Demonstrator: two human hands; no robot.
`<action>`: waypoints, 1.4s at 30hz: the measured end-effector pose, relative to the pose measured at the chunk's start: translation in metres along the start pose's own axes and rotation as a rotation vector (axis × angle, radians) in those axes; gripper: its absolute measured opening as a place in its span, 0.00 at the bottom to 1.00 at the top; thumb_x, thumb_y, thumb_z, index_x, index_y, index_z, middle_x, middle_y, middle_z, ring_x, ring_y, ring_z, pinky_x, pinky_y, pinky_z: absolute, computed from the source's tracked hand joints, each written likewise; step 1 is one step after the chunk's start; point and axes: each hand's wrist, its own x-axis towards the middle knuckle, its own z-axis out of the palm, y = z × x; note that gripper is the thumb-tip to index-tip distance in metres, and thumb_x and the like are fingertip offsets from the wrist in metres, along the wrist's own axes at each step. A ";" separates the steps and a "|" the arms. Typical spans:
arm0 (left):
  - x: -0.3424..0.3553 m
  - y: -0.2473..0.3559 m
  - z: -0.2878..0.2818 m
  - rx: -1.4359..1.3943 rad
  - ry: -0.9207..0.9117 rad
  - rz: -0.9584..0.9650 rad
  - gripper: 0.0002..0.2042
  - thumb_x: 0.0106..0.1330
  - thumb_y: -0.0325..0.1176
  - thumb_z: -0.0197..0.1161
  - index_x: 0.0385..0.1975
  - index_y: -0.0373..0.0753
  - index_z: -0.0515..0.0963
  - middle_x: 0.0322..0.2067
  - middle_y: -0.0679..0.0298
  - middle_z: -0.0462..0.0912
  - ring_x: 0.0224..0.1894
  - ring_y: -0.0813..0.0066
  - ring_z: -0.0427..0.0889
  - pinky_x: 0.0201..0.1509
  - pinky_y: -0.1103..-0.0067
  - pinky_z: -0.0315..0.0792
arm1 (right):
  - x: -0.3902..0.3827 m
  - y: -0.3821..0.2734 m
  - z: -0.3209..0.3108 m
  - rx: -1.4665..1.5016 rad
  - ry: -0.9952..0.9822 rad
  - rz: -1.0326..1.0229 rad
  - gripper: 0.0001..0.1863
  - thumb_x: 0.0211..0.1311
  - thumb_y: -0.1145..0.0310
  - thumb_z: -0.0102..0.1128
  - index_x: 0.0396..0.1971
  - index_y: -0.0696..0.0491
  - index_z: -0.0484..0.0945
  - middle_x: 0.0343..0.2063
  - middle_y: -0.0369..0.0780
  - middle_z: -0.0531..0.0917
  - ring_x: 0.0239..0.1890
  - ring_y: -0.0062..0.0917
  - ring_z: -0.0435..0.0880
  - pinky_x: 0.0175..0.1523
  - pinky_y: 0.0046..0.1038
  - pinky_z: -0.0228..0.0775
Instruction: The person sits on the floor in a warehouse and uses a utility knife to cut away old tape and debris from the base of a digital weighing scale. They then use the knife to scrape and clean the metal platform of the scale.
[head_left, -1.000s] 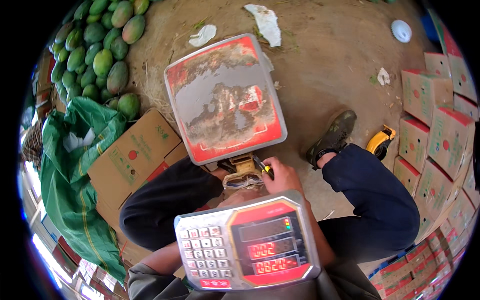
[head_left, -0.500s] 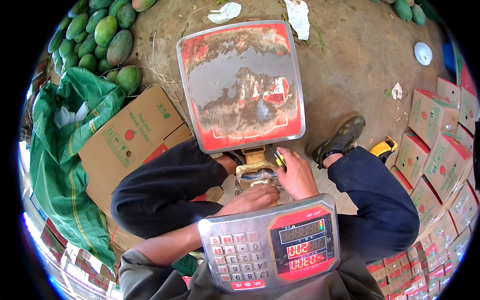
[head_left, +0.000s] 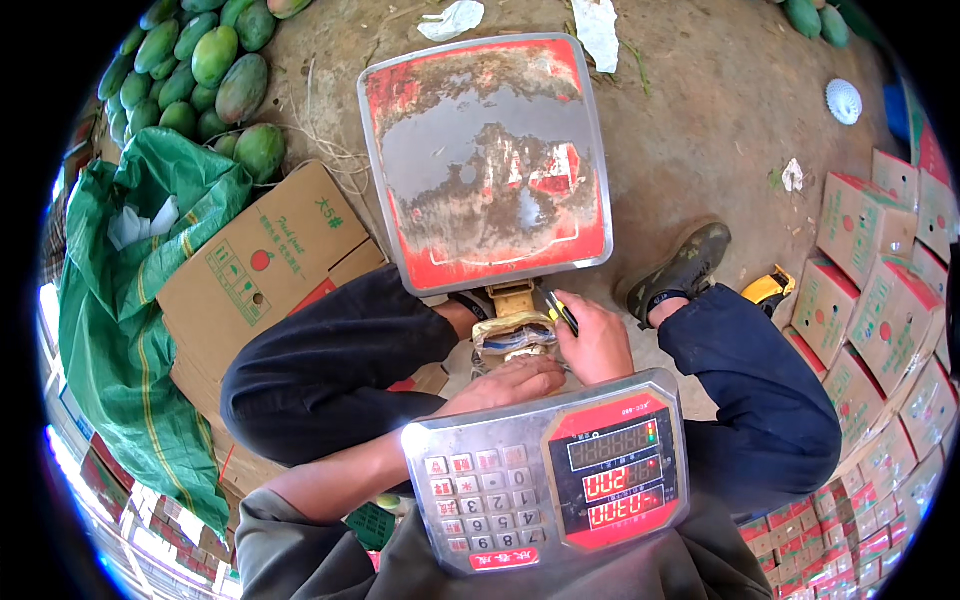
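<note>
left to right: a green sack (head_left: 150, 350) lies against a cardboard box (head_left: 265, 250), both to the left of the scale plate (head_left: 480, 200), whose near edge faces the person. the left hand (head_left: 510, 383) lies below that edge, over the lower part of the scale's post (head_left: 512, 302), fingers bent and pointing right; whether they close on the post cannot be told. ringed around the post, between the plate's near edge and the left hand, is a loose, crumpled wrapping (head_left: 512, 335). nearer the person, the display panel (head_left: 547, 480) overlaps the forearms. just right of the post is a slim black-and-yellow tool (head_left: 563, 313), probably a box cutter, gripped in the right hand (head_left: 598, 340). its long axis slants from that hand up and leftward, the dark end close to the plate's near edge, right of its middle. the wrapping lies left of the right hand and above the left; both are near it. farther right, a yellow tape dispenser (head_left: 768, 290) rests before stacked boxes (head_left: 878, 312).
</note>
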 end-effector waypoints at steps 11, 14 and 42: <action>-0.004 -0.009 -0.015 0.587 0.086 -0.182 0.30 0.58 0.41 0.65 0.62 0.40 0.71 0.64 0.53 0.69 0.67 0.51 0.67 0.68 0.62 0.64 | -0.005 0.013 0.009 0.032 -0.089 -0.034 0.28 0.56 0.74 0.56 0.60 0.55 0.73 0.43 0.56 0.82 0.45 0.52 0.82 0.51 0.47 0.74; -0.002 0.001 -0.019 0.660 0.065 -0.300 0.33 0.58 0.41 0.65 0.64 0.38 0.69 0.52 0.51 0.74 0.52 0.54 0.78 0.52 0.63 0.74 | -0.005 0.007 0.003 -0.010 -0.188 0.018 0.29 0.56 0.75 0.55 0.61 0.54 0.71 0.46 0.56 0.82 0.46 0.52 0.82 0.52 0.47 0.74; -0.010 0.001 -0.002 0.817 0.006 -0.419 0.31 0.62 0.45 0.61 0.65 0.40 0.67 0.41 0.53 0.76 0.38 0.60 0.84 0.37 0.66 0.76 | -0.001 0.003 0.007 0.028 -0.186 -0.027 0.29 0.55 0.74 0.58 0.60 0.49 0.76 0.43 0.53 0.82 0.42 0.50 0.83 0.47 0.44 0.75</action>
